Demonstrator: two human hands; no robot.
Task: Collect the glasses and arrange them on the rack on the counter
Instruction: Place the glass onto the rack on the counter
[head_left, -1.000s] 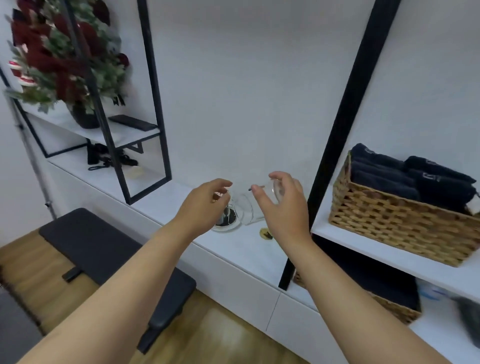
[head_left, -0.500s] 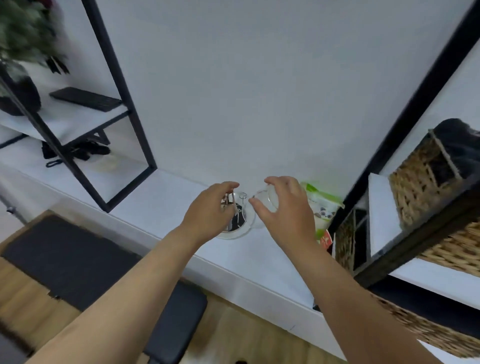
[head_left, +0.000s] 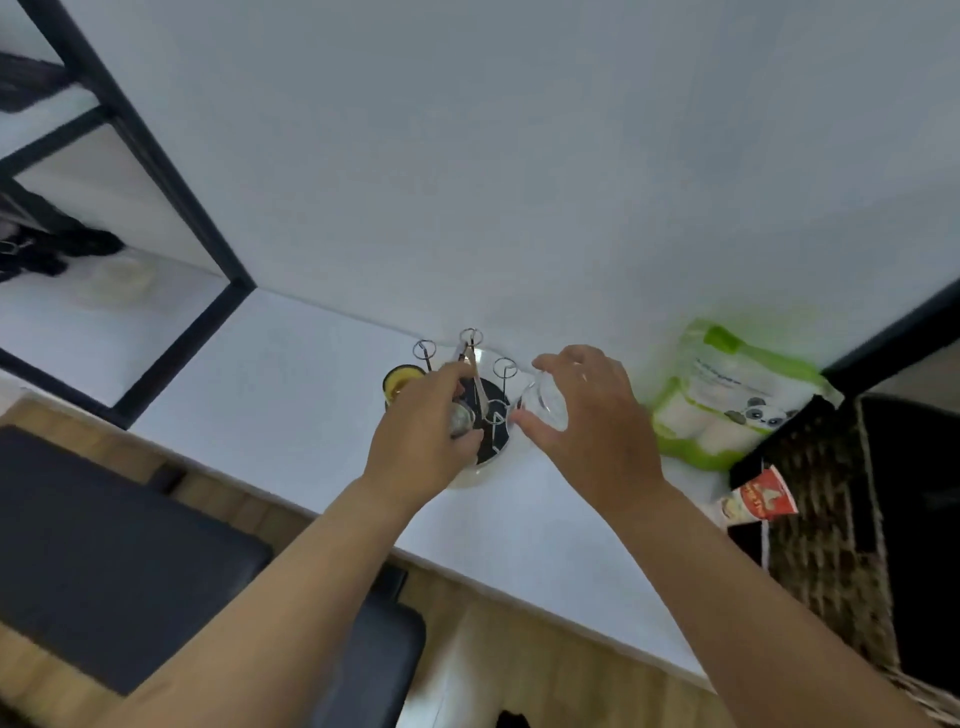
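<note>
Each hand holds a small clear glass over the rack (head_left: 485, 410) on the worktop (head_left: 291, 395). The right hand (head_left: 582, 421) fingers wrap one glass (head_left: 543, 405); the left hand (head_left: 421, 431) pinches the other glass (head_left: 461, 415). Glass looks light, slippery and breakable, so hold the sides gently.

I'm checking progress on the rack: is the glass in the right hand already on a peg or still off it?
Off it. The right hand holds the glass beside the rack, right of its looped pegs.
</note>
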